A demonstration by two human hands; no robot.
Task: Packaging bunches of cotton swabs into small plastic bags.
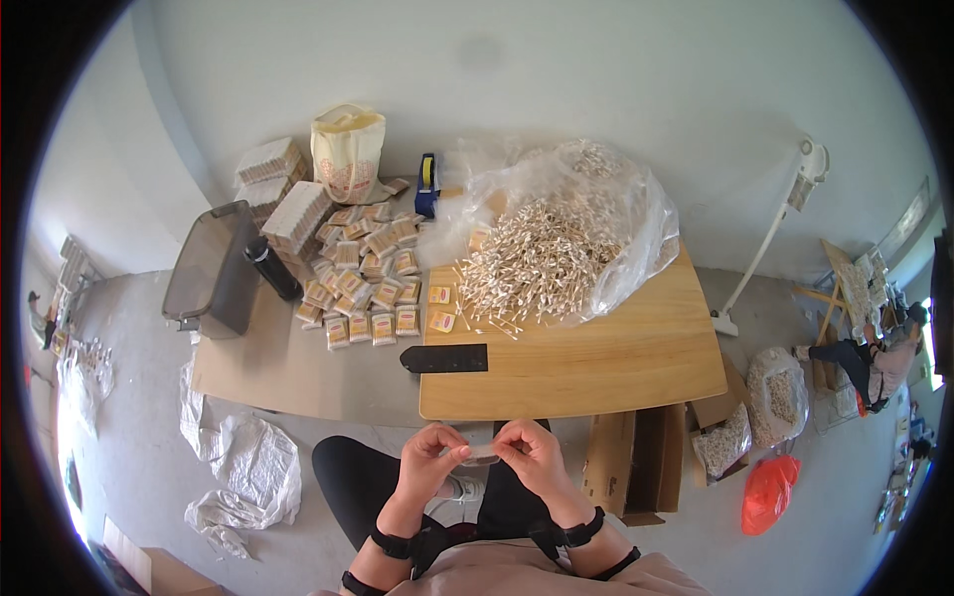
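Just in front of the table's near edge, over my lap, a small clear piece of plastic, likely a little bag, is stretched between my hands. My left hand pinches one end with thumb and fingers. The other end is pinched by my right hand. On the wooden board beyond lies a big loose heap of cotton swabs, spilling from a large clear plastic bag. Two small yellow-and-white cards sit left of the heap. Nearest to my hands on the tabletop is a flat black strip.
Left of the swabs are many small filled packs, stacked bundles, a black bottle, a grey bin, a cloth bag and a tape dispenser. Cardboard boxes and a red bag stand on the floor right.
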